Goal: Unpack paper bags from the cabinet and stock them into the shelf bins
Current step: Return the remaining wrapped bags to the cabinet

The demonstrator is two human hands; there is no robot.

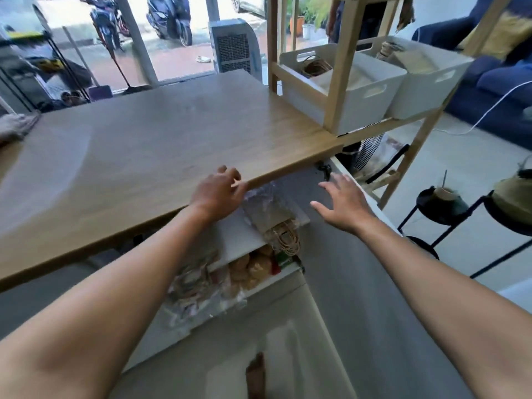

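A plastic-wrapped pack of paper bags (269,211) with rope handles lies on the upper shelf of the open cabinet (239,240), under the wooden countertop (161,139). My left hand (220,191) hovers at the countertop's front edge, fingers loosely curled and holding nothing, just left of the pack. My right hand (341,201) is spread open over the inside of the grey cabinet door (359,283), to the right of the pack. Two white bins (374,90) sit on the wooden shelf unit (336,82) at the upper right, with bags inside.
More wrapped packs (198,286) and round brown items (253,266) fill the lower cabinet shelf. Black metal stands (443,205) with pots are on the floor to the right. A blue sofa (495,90) is at the far right, a fan unit (234,47) behind the counter.
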